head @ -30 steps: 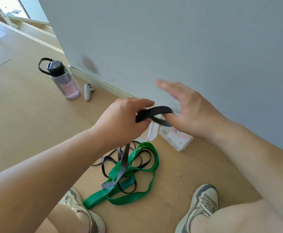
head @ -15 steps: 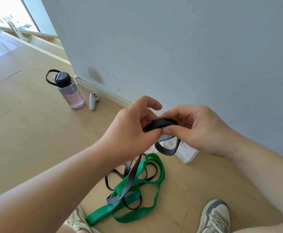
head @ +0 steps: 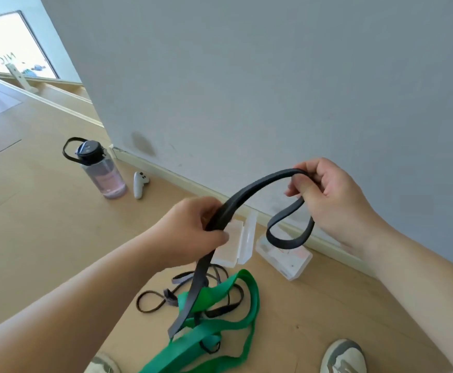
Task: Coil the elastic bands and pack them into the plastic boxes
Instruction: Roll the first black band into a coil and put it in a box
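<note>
I hold a dark grey elastic band [head: 257, 184] in the air between both hands. My left hand [head: 193, 230] grips its doubled middle, and the tail hangs down to the floor. My right hand [head: 325, 200] pinches the far end, from which a loose loop [head: 292, 232] droops. Below lie a wide green band [head: 220, 327] and thin black bands [head: 152, 302], tangled together. An open clear plastic box [head: 242, 239] stands behind my left hand. A second, closed box [head: 287, 258] lies to its right by the wall.
A grey wall with a pale skirting board [head: 166, 173] runs close behind the boxes. A water bottle [head: 98, 170] and a white controller [head: 140, 184] stand on the wood floor at the left. My two shoes [head: 343, 356] are at the bottom edge.
My hands were together on a small tight coil; now they have moved apart, the right up and to the right. The coil has come undone into a long arc and a hanging loop.
</note>
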